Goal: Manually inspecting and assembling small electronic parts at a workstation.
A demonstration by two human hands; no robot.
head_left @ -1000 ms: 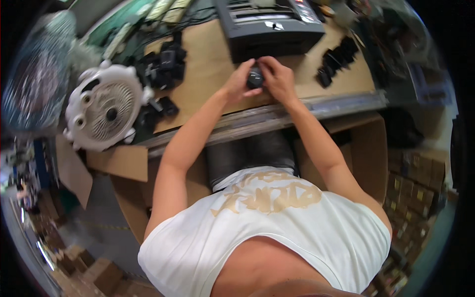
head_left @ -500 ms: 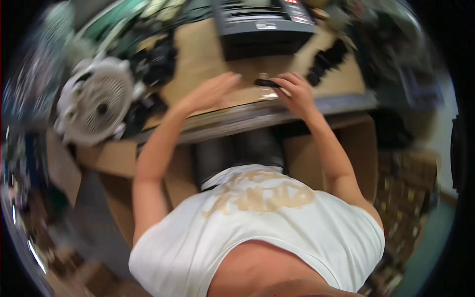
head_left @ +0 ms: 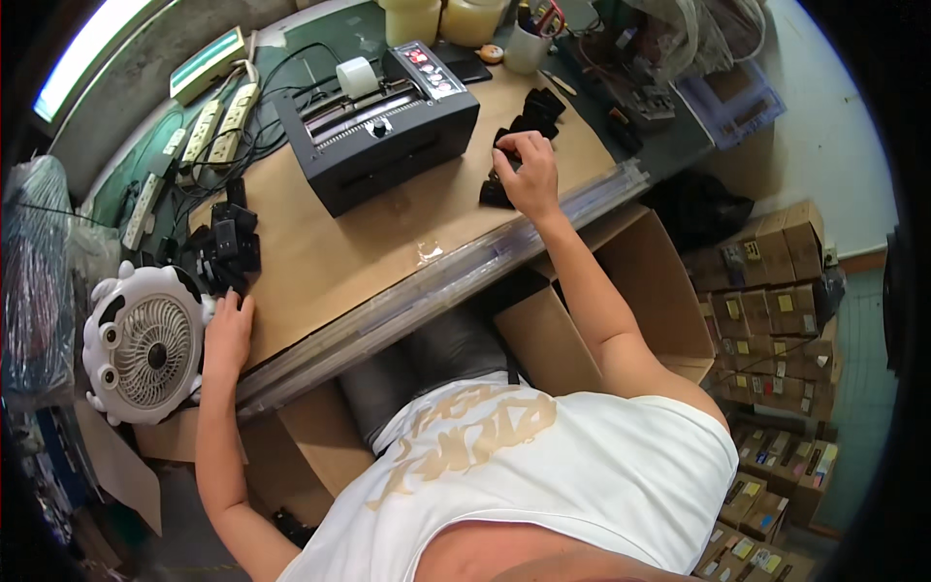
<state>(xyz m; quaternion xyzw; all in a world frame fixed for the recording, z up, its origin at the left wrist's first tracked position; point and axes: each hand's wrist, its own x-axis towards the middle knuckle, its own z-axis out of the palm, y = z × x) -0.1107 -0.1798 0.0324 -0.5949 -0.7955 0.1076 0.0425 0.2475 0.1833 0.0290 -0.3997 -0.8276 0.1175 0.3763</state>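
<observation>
My left hand [head_left: 229,330] is at the near edge of a pile of small black parts [head_left: 231,244] on the left of the table. Its fingers are stretched forward and slightly apart, with the fingertips against the lowest parts. On the right, my right hand [head_left: 529,177] bends over a row of similar black parts [head_left: 539,114]. Its fingers are curled and closed on a small black part beside the row, partly hidden by the hand. Between the hands stands a black desktop machine [head_left: 388,160] with a white roll [head_left: 357,78] on top.
A white animal-shaped fan [head_left: 155,354] stands left of my left hand. Power strips [head_left: 233,121] and cables lie at the back left. Behind are yellowish jars [head_left: 470,19] and a pen cup [head_left: 527,47]. Open cardboard boxes [head_left: 640,281] sit below the table edge [head_left: 427,276]; stacked cartons [head_left: 766,310] stand right.
My left hand has moved from the table's middle to the pile on the left. My right hand has carried its black piece over to the row on the right. The view has turned.
</observation>
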